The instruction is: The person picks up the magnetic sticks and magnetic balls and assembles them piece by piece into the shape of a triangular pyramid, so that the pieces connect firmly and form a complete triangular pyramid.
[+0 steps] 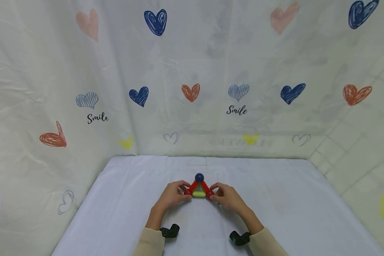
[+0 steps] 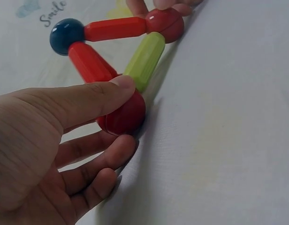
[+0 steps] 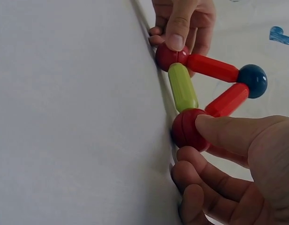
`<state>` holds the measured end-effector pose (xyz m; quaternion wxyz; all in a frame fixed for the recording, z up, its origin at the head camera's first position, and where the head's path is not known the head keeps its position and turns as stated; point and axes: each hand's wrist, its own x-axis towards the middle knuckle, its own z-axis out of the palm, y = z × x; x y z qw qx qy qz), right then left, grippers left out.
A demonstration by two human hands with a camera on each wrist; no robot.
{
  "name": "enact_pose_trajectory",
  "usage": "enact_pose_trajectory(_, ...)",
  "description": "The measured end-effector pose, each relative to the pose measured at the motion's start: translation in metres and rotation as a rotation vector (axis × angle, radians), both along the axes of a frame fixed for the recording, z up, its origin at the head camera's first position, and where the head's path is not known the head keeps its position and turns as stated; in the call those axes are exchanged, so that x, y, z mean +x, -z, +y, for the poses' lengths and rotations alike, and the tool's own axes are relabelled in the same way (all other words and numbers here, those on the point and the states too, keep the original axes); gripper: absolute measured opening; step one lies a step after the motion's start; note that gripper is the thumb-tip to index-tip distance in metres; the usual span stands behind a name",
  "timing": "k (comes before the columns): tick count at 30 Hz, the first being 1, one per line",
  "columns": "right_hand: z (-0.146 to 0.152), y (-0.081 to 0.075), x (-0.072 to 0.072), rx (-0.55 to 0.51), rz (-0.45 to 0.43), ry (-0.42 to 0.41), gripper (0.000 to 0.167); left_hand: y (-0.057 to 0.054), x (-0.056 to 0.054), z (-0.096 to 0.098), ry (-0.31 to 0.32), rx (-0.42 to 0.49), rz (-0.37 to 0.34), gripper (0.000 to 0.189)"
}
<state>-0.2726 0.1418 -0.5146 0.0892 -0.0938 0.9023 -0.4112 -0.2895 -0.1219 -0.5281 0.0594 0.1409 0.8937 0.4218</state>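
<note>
Between the two hands stands a triangle of magnetic toy pieces. Its top corner is a dark blue ball [image 1: 199, 177], joined to two red rods [image 2: 115, 29] that slope down to two red balls. A yellow-green rod [image 1: 199, 194] links the red balls along the bottom. My left hand [image 1: 173, 195] pinches the left red ball [image 2: 123, 115] between thumb and fingers. On the other side, my right hand [image 1: 228, 197] pinches the right red ball [image 3: 187, 129], its thumb pressed on the ball's near side. The lower fingers of both hands lie close to the white cloth.
A white cloth [image 1: 198, 231] covers the table. Behind and at the sides hangs a pale curtain [image 1: 211, 64] printed with hearts and the word Smile. A black wrist camera [image 1: 170, 231] is strapped to the left wrist and another camera [image 1: 239, 238] to the right.
</note>
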Motion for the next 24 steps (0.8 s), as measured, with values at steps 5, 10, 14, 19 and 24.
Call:
enact_pose_trajectory(5,0.003,-0.001,-0.001,-0.008,-0.001,-0.019,0.029,-0.001,-0.001,0.001,0.002,0.006,-0.005,0.038)
enact_pose_trajectory(10,0.010,-0.004,-0.003,-0.016,-0.016,-0.065,0.032,-0.003,-0.001,-0.002,0.020,0.018,-0.023,0.040)
enact_pose_trajectory(14,0.019,-0.008,-0.006,-0.023,-0.025,-0.103,0.037,-0.007,-0.001,-0.010,0.034,0.035,-0.060,0.042)
enact_pose_trajectory(19,0.033,-0.017,-0.011,-0.023,-0.023,-0.086,0.040,-0.016,0.000,-0.022,0.030,0.031,-0.074,0.040)
enact_pose_trajectory(24,0.054,-0.031,-0.013,-0.035,0.028,-0.036,0.040,-0.031,0.001,-0.035,-0.085,0.009,0.005,0.037)
